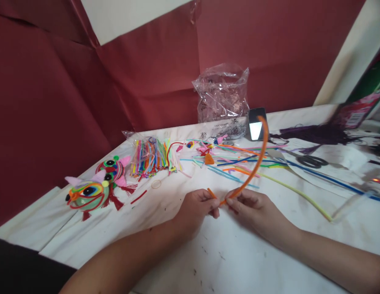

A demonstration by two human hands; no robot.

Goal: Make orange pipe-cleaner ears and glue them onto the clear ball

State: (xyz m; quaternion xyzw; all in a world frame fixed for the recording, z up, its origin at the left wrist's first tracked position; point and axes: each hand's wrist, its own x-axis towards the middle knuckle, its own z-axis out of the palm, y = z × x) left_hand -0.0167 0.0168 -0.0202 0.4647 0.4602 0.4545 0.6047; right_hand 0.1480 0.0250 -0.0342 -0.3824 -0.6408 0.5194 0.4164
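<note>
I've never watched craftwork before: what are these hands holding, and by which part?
An orange fuzzy stick, pinched near its lower end: the left hand by the short tip, the right hand just along from it.

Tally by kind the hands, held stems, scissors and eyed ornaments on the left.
Left hand and right hand: 2
Orange stem held between them: 1
Scissors: 1
Front ornament and rear ornament: 2
Total: 6

Craft workspace: pipe cleaners [153, 157], scissors [300, 157]
</note>
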